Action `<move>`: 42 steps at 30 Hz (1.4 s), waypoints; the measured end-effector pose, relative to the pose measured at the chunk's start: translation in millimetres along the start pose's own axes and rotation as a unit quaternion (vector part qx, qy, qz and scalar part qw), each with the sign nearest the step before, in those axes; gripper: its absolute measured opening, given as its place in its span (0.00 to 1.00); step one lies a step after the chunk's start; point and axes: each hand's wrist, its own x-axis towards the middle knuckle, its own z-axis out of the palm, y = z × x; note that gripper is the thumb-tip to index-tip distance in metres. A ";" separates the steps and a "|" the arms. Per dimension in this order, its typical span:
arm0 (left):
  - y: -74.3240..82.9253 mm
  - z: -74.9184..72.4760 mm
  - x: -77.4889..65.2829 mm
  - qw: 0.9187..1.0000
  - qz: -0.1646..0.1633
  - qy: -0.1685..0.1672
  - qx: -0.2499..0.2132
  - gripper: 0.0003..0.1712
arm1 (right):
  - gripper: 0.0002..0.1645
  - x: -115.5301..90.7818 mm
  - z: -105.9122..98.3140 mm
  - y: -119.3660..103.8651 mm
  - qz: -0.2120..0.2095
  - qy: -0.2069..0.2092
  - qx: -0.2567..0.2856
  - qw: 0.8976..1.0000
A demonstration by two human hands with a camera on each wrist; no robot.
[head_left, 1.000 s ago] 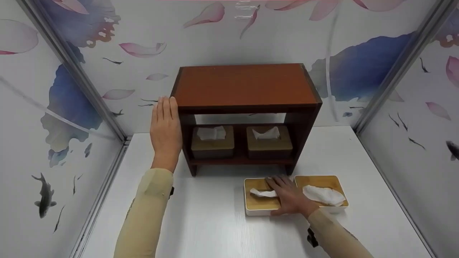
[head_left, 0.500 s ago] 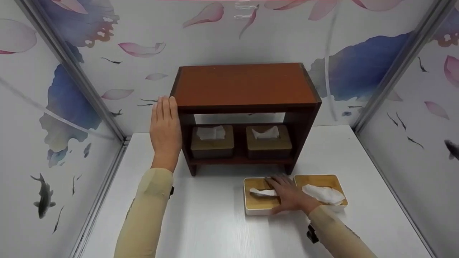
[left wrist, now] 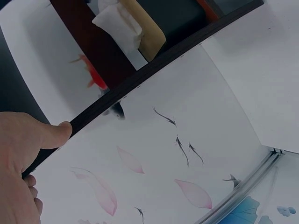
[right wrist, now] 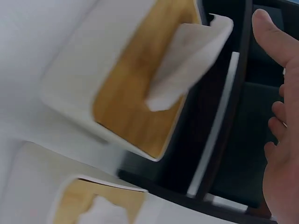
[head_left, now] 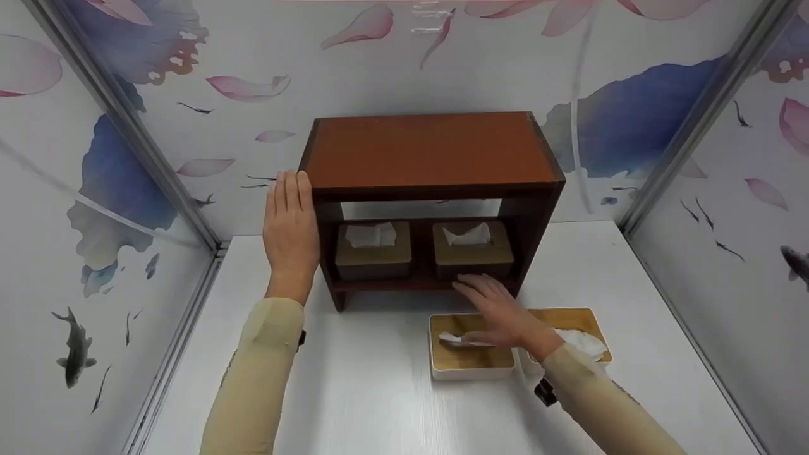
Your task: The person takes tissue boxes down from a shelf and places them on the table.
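Note:
My left hand (head_left: 291, 237) lies with straight fingers against the left side of a brown wooden shelf (head_left: 433, 151). In the left wrist view its thumb (left wrist: 58, 135) touches the panel's dark edge. My right hand (head_left: 505, 316) hovers, fingers extended and holding nothing, over a white tissue box (head_left: 474, 366) with a wooden lid, its fingertips in front of the shelf's lower board. Beside that box, partly behind the wrist, stands a second white tissue box (head_left: 575, 316). In the right wrist view the right hand (right wrist: 285, 126) is near the shelf's dark lower part.
Two darker tissue boxes, a left one (head_left: 373, 259) and a right one (head_left: 474, 256), sit inside the shelf. All stand on a white table (head_left: 366, 392). Patterned walls (head_left: 189, 38) with metal corner rails enclose it at the back and sides.
My right hand has lifted off the left white tissue box and moved forward toward the shelf. That box stays in place, and my left hand remains against the shelf's side.

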 end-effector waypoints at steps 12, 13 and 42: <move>-0.2 -1.2 0.7 1.000 -0.001 -0.013 0.000 0.34 | 0.59 47.8 -42.1 6.7 0.017 0.026 -0.050 0.998; -0.5 -1.3 0.7 1.000 -0.002 -0.013 0.001 0.34 | 0.59 52.4 -44.7 8.4 0.020 0.025 -0.054 0.998; 0.8 -1.4 0.3 1.000 0.001 -0.013 0.020 0.40 | 0.63 123.5 -54.3 36.9 0.210 -0.157 -0.030 0.964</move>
